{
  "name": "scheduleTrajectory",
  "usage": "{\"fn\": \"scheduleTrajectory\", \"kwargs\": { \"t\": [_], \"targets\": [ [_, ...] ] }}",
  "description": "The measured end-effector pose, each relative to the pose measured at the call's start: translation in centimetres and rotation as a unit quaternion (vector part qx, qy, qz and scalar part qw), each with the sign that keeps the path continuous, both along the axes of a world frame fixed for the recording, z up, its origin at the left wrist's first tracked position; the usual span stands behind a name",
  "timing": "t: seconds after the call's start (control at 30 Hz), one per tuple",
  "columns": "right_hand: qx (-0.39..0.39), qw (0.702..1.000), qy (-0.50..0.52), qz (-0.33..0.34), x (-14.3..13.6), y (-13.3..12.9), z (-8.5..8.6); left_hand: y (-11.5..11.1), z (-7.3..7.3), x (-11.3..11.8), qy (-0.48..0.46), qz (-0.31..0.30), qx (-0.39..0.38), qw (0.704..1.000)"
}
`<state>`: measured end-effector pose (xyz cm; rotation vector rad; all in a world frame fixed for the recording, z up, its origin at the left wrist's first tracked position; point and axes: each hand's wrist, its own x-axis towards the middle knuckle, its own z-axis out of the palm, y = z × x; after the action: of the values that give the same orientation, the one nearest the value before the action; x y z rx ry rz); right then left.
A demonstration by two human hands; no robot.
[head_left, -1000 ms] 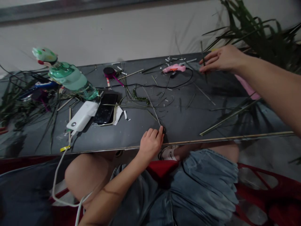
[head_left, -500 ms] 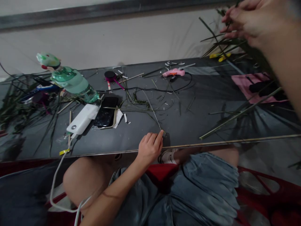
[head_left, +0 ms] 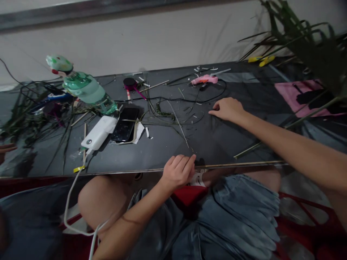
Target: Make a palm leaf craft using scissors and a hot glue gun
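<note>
My left hand rests at the table's front edge with its fingers curled; what they hold, if anything, is hidden. Just beyond its fingertips lies the lower end of a thin pale stem or wire. Low over the dark table, my right hand has bent fingers, with thumb and forefinger slightly apart and nothing visible between them. Left of it are scattered thin green strips and a small dark green woven piece. A pink glue gun lies behind.
Leafy fronds crowd the right, near yellow-handled scissors and a pink cloth. Leftward are a green bottle, a phone and a white power bank. Another person's hand shows at the left edge.
My right hand has come down and left from the fronds to above the table. My left hand has drawn slightly back from the thin stem's end, towards me.
</note>
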<state>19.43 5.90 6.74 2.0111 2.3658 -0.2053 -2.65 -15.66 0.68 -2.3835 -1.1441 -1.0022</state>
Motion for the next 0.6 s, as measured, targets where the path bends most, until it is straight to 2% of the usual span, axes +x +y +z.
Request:
{"fn": "scheduleTrajectory", "kwargs": {
  "t": [0.07,0.13,0.23,0.3,0.37,0.47,0.53,0.6],
  "targets": [
    [-0.005,1.0,0.02,-0.02,0.1,0.8,-0.8,0.1,0.2,-0.5,-0.011,0.005,-0.009,1.0],
    [-0.011,0.997,0.075,-0.025,0.6,1.4,-0.6,0.6,0.6,-1.2,-0.043,0.015,-0.035,0.998],
    [-0.051,0.983,0.175,-0.004,0.6,0.9,0.8,1.9,2.2,-2.4,-0.128,0.062,-0.104,0.984],
    [-0.116,0.951,0.285,0.016,-0.4,-0.8,1.9,3.2,3.5,-2.9,-0.202,0.096,-0.177,0.958],
    [-0.196,0.892,0.405,0.042,-2.0,-3.3,2.9,4.6,4.9,-3.0,-0.289,0.099,-0.29,0.907],
    [-0.284,0.827,0.473,0.103,-4.7,-6.8,4.1,6.3,6.0,-2.2,-0.421,0.056,-0.43,0.797],
    [-0.313,0.803,0.493,0.121,-6.0,-8.3,4.5,7.1,6.1,-1.6,-0.49,0.033,-0.449,0.746],
    [-0.324,0.786,0.515,0.107,-6.8,-9.1,4.4,7.5,5.9,-1.2,-0.534,0.034,-0.435,0.725]
  ]
}}
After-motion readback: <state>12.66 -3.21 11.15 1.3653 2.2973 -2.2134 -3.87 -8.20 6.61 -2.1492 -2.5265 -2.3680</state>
